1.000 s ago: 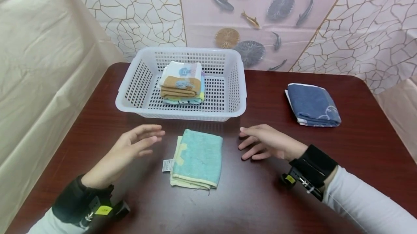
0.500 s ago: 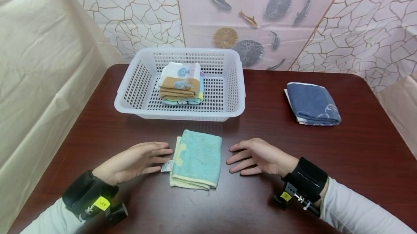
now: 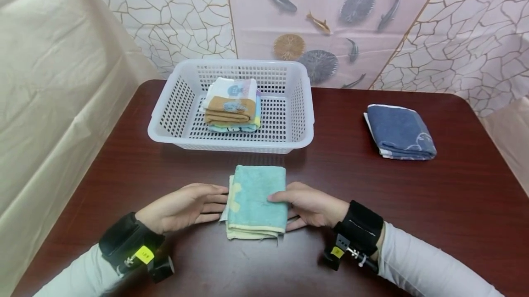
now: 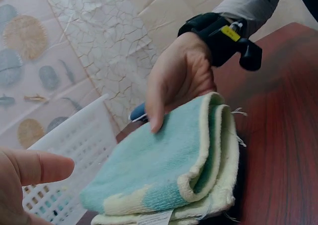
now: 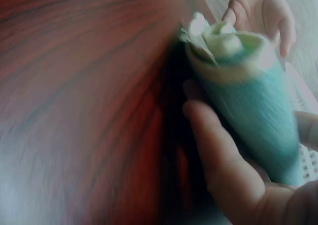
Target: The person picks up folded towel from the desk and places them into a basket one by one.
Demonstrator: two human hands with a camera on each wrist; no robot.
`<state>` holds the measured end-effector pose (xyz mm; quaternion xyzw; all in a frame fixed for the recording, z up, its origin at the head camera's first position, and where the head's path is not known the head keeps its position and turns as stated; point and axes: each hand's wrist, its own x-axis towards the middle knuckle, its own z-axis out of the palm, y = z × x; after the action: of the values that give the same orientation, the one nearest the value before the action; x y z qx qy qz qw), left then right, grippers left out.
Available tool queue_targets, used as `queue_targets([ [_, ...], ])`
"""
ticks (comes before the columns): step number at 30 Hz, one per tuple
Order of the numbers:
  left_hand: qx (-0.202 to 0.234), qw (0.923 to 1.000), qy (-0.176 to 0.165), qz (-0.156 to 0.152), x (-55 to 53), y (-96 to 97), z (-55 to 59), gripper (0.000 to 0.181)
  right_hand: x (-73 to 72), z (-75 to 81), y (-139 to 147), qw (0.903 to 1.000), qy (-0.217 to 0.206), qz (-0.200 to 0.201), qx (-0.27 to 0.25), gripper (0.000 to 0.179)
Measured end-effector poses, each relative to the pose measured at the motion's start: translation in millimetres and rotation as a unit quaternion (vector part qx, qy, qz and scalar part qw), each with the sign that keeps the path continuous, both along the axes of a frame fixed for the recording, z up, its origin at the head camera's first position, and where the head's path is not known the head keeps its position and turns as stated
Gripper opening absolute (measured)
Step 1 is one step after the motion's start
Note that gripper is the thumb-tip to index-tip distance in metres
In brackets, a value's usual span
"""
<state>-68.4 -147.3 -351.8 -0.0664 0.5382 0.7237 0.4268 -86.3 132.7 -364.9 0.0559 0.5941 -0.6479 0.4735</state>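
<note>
A: Item one: green towel (image 3: 258, 196), folded, pale yellow edging, white label (image 4: 155, 218) at its left side. Location?

B: On the near side of the table (image 3: 206, 260), just in front of the white basket (image 3: 231, 147), between the two hands.

A: Right hand (image 3: 310, 203)?

B: Pinching the towel at its right edge: thumb laid on top, fingers at the side and underneath.

A: Left hand (image 3: 188, 205)?

B: Fingers extended, thumb apart, nothing gripped. The fingertips lie at the towel's left edge; contact cannot be told.

A: Other stock?

B: Folded towels (image 3: 231, 104), stacked inside the basket, left of its middle. One blue towel (image 3: 401, 131), folded, at the right of the table, well apart.

A: Risks on file?

B: Chiefly one-sided support. Were the right hand to lift alone, the left side would probably sag and the layers fan out, since that pinch takes only one edge.

A: Secondary?

B: The lower layers already jut out at the left. Left fingers sliding in between layers, rather than under all of them, could unfold the bundle. The projecting label might also snag a finger.
</note>
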Motion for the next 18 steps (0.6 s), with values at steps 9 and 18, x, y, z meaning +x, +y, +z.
queue_targets([
  [9, -0.016, 0.9998, 0.007, -0.007, -4.1, 19.2, -10.7, 0.044, 3.2, -15.1, -17, 0.9957, -0.017, 0.007, -0.091, 0.047],
  [18, -0.006, 0.9996, 0.026, -0.011, -2.1, 29.0, -22.4, 0.049, 5.8, -15.4, -20, 0.9922, -0.004, -0.021, -0.122, 0.049],
])
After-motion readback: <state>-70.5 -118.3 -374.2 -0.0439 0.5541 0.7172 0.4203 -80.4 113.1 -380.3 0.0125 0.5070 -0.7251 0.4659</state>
